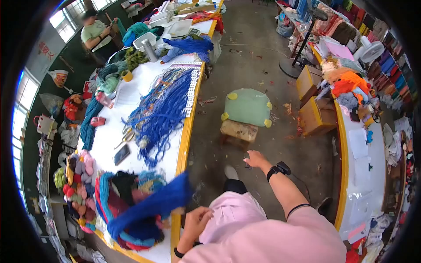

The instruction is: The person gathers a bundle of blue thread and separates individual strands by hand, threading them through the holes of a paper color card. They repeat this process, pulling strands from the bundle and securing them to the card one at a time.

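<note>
My left hand [197, 222] is low beside the table's yellow edge, in front of my pink clothing. Its fingers are curled, and whatever may be inside them is hidden. Just above and left of it, a blue hank of yarn [153, 206] lies slantwise over a heap of coloured yarn [105, 193], its upper end blurred and sticking out past the table edge. My right hand [258, 160] reaches forward over the floor with fingers apart, holding nothing that I can make out. Closest to it is a low stool [239, 130] with a green cushion [247, 106] behind.
Blue strands [169, 105] fan out on the white table beside a phone [122, 154] and scissors [125, 139]. Cardboard boxes [318, 116] and a fan stand [302, 48] line the right side. A person [96, 35] stands at the far left. Scraps litter the floor.
</note>
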A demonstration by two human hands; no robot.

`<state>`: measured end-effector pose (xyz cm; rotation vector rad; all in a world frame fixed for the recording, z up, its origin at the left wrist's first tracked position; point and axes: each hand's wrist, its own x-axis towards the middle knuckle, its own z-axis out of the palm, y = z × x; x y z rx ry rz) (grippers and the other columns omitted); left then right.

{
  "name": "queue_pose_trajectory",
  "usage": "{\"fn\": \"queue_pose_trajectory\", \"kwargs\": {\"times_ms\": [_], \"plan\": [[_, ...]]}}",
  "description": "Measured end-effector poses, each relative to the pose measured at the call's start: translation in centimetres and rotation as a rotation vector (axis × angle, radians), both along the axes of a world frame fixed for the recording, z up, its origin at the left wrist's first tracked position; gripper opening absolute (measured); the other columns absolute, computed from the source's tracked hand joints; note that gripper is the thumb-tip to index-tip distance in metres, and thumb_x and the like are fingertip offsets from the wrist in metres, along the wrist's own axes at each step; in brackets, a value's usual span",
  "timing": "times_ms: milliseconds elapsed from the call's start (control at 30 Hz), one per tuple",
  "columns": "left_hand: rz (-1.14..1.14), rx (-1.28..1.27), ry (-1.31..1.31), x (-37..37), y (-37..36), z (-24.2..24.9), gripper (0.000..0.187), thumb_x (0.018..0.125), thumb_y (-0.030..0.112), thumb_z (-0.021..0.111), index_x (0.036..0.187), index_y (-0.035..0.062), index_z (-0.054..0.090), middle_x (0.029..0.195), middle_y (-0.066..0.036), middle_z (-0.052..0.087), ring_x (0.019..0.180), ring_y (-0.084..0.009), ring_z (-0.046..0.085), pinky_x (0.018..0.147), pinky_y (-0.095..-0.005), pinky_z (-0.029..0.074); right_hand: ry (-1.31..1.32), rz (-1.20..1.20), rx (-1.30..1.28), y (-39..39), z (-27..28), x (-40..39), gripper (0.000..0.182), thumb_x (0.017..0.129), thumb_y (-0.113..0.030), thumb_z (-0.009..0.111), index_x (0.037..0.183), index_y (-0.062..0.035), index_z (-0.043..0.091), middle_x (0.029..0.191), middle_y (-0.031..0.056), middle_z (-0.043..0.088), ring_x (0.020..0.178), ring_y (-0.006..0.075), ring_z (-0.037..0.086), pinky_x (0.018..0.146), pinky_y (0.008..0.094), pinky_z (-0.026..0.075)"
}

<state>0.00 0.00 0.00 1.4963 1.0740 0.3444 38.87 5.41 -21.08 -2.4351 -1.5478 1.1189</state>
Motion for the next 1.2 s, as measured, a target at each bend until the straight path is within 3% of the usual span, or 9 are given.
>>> {"fn": "queue_pose_trajectory", "kwargs": {"times_ms": [67, 200, 467, 667, 800, 933, 1067, 1167, 1200], "plan": [[0.043, -0.036, -0.007, -1.3, -2.2, -0.3, 0.014, 0.091, 0.011, 0.065, 0.095, -0.0022, 0.069, 0.078, -0.009, 0.071, 0.073, -0.0112, 0.068, 0.065, -0.0246, 0.052, -0.037, -0.063, 0.016, 1.0, -0.9, -0.3, 0.060, 0.087, -0.040, 0.067, 0.131, -0.0022, 0.051, 0.138, 0.0196, 0.050, 0.129, 0.0367, 0.046, 0.101, 0.0496, 0.042], [0.142, -0.183, 0.093, 6.5, 13.7, -8.6, 0.016, 0.090, 0.013, 0.067, 0.096, -0.0016, 0.069, 0.080, -0.009, 0.071, 0.072, -0.0116, 0.068, 0.066, -0.0238, 0.052, -0.234, -0.166, 0.019, 20.9, -8.0, 8.0, 0.044, 0.089, -0.026, 0.063, 0.125, -0.0034, 0.055, 0.126, 0.0167, 0.056, 0.124, 0.0347, 0.049, 0.099, 0.0491, 0.043], [0.233, -0.248, 0.189, 11.3, 22.6, -12.4, 0.018, 0.089, 0.016, 0.068, 0.097, 0.0006, 0.071, 0.084, -0.011, 0.072, 0.070, -0.0154, 0.066, 0.066, -0.0268, 0.050, -0.801, 0.106, 0.057, 30.3, -17.3, 11.6, 0.024, 0.084, -0.013, 0.059, 0.107, -0.0064, 0.060, 0.104, 0.0103, 0.059, 0.103, 0.0281, 0.057, 0.081, 0.0393, 0.048], [0.247, -0.274, 0.243, 11.0, 25.2, -13.4, 0.016, 0.089, 0.012, 0.067, 0.096, -0.0014, 0.070, 0.084, -0.012, 0.071, 0.072, -0.0165, 0.066, 0.067, -0.0275, 0.051, -0.509, 0.113, 0.022, 30.0, -18.8, 12.0, 0.015, 0.087, -0.012, 0.052, 0.098, -0.0065, 0.061, 0.092, 0.0127, 0.062, 0.090, 0.0311, 0.061, 0.078, 0.0407, 0.049], [0.251, -0.251, 0.220, 10.5, 26.7, -13.6, 0.015, 0.090, 0.013, 0.067, 0.095, -0.0015, 0.069, 0.083, -0.012, 0.071, 0.074, -0.0160, 0.067, 0.066, -0.0271, 0.051, -0.566, 0.171, 0.167, 27.4, -19.5, 10.0, 0.021, 0.085, -0.014, 0.056, 0.102, -0.0025, 0.061, 0.100, 0.0159, 0.064, 0.089, 0.0325, 0.064, 0.075, 0.0452, 0.052], [0.234, -0.199, 0.182, 9.4, 27.8, -14.0, 0.015, 0.089, 0.015, 0.067, 0.096, 0.0010, 0.070, 0.082, -0.012, 0.071, 0.071, -0.0182, 0.067, 0.064, -0.0286, 0.051, -0.306, 0.235, -0.205, 31.1, -17.0, 12.8, 0.030, 0.081, -0.022, 0.063, 0.102, -0.0005, 0.061, 0.107, 0.0196, 0.065, 0.097, 0.0340, 0.065, 0.077, 0.0469, 0.053], [0.193, -0.165, 0.212, 8.9, 29.7, -15.6, 0.016, 0.089, 0.019, 0.066, 0.097, 0.0054, 0.071, 0.085, -0.013, 0.071, 0.072, -0.0250, 0.068, 0.065, -0.0323, 0.051, -0.464, -0.046, 0.201, 39.6, -13.2, 15.7, 0.033, 0.077, -0.027, 0.069, 0.098, -0.0024, 0.063, 0.105, 0.0207, 0.065, 0.098, 0.0373, 0.063, 0.079, 0.0477, 0.053], [-0.018, -0.065, 0.262, 9.8, 32.9, -16.6, 0.022, 0.095, 0.025, 0.060, 0.107, 0.0083, 0.069, 0.096, -0.003, 0.072, 0.083, -0.0166, 0.068, 0.073, -0.0281, 0.052, -0.594, 0.018, 0.319, 45.9, -17.8, 21.4, 0.049, 0.077, -0.039, 0.073, 0.108, -0.0031, 0.064, 0.107, 0.0175, 0.064, 0.103, 0.0360, 0.060, 0.086, 0.0461, 0.049], [0.000, -0.158, 0.202, 10.8, 35.1, -14.8, 0.025, 0.093, 0.027, 0.060, 0.107, 0.0080, 0.068, 0.099, -0.011, 0.070, 0.091, -0.0250, 0.066, 0.081, -0.0353, 0.050, -0.698, 0.101, 0.182, 47.4, -21.3, 24.3, 0.056, 0.077, -0.045, 0.072, 0.112, -0.0021, 0.063, 0.113, 0.0192, 0.064, 0.106, 0.0368, 0.059, 0.090, 0.0455, 0.048]]}}
